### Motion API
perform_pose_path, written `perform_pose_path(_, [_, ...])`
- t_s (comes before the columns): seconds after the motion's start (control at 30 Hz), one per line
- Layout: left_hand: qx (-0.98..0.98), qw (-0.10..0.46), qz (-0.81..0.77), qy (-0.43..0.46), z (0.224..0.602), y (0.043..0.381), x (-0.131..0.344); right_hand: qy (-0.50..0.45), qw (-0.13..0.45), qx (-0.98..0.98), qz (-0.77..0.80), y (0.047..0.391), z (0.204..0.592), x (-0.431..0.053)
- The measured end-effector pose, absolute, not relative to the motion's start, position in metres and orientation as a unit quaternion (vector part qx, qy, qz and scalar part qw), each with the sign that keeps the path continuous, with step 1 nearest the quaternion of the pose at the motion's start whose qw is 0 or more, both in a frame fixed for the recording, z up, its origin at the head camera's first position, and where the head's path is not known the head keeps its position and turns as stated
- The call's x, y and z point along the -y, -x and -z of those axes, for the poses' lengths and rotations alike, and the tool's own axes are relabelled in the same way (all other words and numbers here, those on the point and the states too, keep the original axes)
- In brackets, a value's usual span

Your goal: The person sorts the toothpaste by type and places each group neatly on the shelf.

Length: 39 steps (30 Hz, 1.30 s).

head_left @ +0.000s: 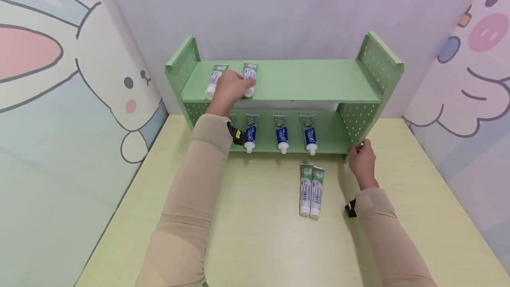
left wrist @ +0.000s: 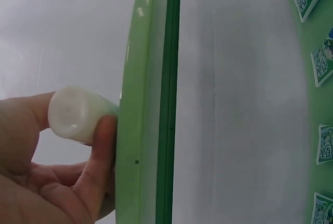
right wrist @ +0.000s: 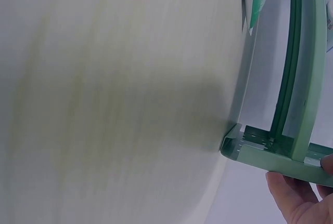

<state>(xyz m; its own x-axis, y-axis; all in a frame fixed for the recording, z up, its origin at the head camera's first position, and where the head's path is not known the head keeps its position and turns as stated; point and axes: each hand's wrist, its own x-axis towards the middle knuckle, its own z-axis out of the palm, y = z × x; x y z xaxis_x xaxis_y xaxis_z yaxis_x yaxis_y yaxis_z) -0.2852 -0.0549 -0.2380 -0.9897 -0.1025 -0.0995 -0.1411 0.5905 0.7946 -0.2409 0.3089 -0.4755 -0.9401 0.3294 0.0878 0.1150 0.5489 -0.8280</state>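
On the top board of a green two-tier shelf (head_left: 311,81), my left hand (head_left: 232,87) pinches a green-and-white toothpaste tube (head_left: 250,72). Its white cap (left wrist: 73,114) shows between thumb and fingers in the left wrist view. Another toothpaste tube of the same kind (head_left: 215,79) lies to its left, partly behind the hand. My right hand (head_left: 363,163) grips the front edge of the shelf's right side panel (right wrist: 260,156), low down near the tabletop.
Several blue-and-green toothpaste tubes (head_left: 281,132) lie in a row on the lower board, one mostly hidden by the left arm. Two green-and-white tubes (head_left: 306,189) lie side by side on the pale table (head_left: 255,242) before the shelf. Cartoon-printed walls (head_left: 99,56) stand around.
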Motion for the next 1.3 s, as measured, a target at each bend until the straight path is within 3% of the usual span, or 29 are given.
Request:
perform_pose_path(0.8, [-0.922,0.0,-0.381,0.074,0.242,0.293,0.049,0.121,0.125,0.874,-0.455,0.24,0.476,-0.307])
perform_pose_path(1.3, [-0.924,-0.005,-0.381,0.042,0.24,0.279,0.051,0.12,0.133,0.873,-0.453,0.241,0.475,-0.306])
